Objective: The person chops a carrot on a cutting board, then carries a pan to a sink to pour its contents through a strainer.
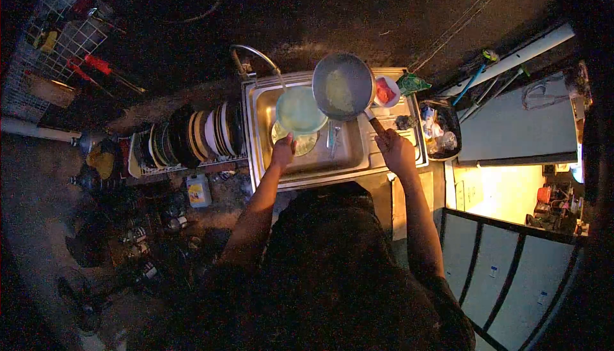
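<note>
My right hand (396, 152) is closed around the dark handle of a frying pan (343, 87), raised over the back right part of the sink. A pale patch shows in the pan's middle. With my left hand (283, 151) I grip the near rim of a pale green bowl (300, 109), under the curved tap (257, 55). The pan's left edge overlaps the bowl in this view. Below them in the steel sink (348, 159) lie a yellowish plate (306, 144), partly hidden by the bowl, and some cutlery (333, 137).
On the drainboard right of the basin are a white tub (391, 93) with something red inside, a dark scrubber (405, 122) and a green mesh bundle (414, 84). A rack of plates (198, 135) stands to the left. A bin of rubbish (441, 135) is at the right.
</note>
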Demonstrator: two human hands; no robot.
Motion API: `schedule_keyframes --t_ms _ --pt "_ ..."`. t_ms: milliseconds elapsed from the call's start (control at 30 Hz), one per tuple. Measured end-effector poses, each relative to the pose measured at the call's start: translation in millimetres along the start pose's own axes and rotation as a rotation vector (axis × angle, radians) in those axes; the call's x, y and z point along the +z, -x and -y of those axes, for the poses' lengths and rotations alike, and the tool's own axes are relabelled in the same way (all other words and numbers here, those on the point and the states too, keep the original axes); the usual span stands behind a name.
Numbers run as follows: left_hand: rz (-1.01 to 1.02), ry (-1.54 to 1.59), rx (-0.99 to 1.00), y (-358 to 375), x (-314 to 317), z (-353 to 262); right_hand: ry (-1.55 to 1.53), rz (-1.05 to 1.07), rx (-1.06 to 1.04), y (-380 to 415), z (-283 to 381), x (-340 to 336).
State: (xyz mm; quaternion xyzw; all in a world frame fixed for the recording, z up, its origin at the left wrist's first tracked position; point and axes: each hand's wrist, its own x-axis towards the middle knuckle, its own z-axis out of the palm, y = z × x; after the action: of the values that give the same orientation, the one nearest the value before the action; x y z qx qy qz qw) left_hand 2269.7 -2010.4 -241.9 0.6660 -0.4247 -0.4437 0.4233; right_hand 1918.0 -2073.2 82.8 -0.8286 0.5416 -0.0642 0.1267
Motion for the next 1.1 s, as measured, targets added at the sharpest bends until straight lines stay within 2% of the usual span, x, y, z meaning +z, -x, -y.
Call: schedule_keyframes --t_ms 33,100,133,167,233,300,333,400,433,500,633,733,800,833,900,933,967,1033,1100 --pt "-0.014 -0.070 0.082 -1.7 0.6 -2.5 0.001 -0.001 0.001 -0.7 -5.4 4.5" --pt "0.037 0.301 -0.343 22.3 -6.9 -77.1 0.022 -0.011 0.021 0.1 -13.6 15.3" --pt "0.035 0.300 -0.341 20.8 -8.2 -74.2 0.028 -0.015 0.027 0.1 -9.8 12.4" --pt "0.067 0.094 -0.228 16.4 -11.5 -71.6 0.012 -0.018 -0.002 0.6 -6.5 7.2" --pt "0.096 -0.109 -0.116 17.7 -11.6 -74.0 -0.002 -0.019 -0.033 1.2 -3.1 2.4" --pt "0.080 0.232 -0.491 34.4 -16.9 -126.8 0.044 -0.014 -0.058 -1.1 -2.8 3.7" --pt "0.079 0.231 -0.488 31.1 -17.0 -119.6 0.044 -0.017 -0.059 -1.6 -2.2 2.8" --pt "0.133 0.234 -0.273 19.4 -11.3 -81.6 0.012 -0.040 -0.044 0.3 -0.5 -0.3" --pt "0.132 0.235 -0.274 15.9 -7.1 -68.6 0.012 -0.039 -0.044 0.8 1.3 -3.2" --pt "0.070 0.268 -0.192 11.9 -3.3 -60.2 0.028 -0.011 -0.013 -1.2 6.5 -8.8" --pt "0.017 0.204 -0.036 18.2 -6.1 -81.4 0.037 0.000 0.068 -6.4 -11.4 11.8" --pt "0.049 0.563 -0.270 14.7 -6.9 -75.0 0.084 0.017 0.000 -6.3 1.2 -4.4" --pt "0.092 0.427 -0.512 27.4 -17.1 -117.5 0.035 0.003 0.072 -9.2 -20.3 20.5" --pt "0.091 0.426 -0.512 27.0 -17.0 -115.9 0.034 0.002 0.072 -9.2 -11.7 12.9" --pt "0.046 -0.013 -0.136 24.6 -11.8 -97.9 -0.001 -0.083 0.020 -6.6 16.2 -13.3" --pt "0.045 -0.012 -0.138 12.0 -5.3 -65.1 -0.002 -0.081 0.019 -6.7 17.7 -14.1" --pt "0.013 0.132 -0.149 -8.4 3.5 -17.1 -0.011 -0.059 0.035 -7.2 18.7 -14.5" --pt "-0.016 0.276 -0.156 -12.8 5.7 -16.4 -0.019 -0.039 0.054 -7.9 16.1 -12.8" --pt "0.062 0.199 -0.315 16.6 -3.0 -85.3 -0.045 -0.105 -0.006 -8.1 9.4 -4.3"
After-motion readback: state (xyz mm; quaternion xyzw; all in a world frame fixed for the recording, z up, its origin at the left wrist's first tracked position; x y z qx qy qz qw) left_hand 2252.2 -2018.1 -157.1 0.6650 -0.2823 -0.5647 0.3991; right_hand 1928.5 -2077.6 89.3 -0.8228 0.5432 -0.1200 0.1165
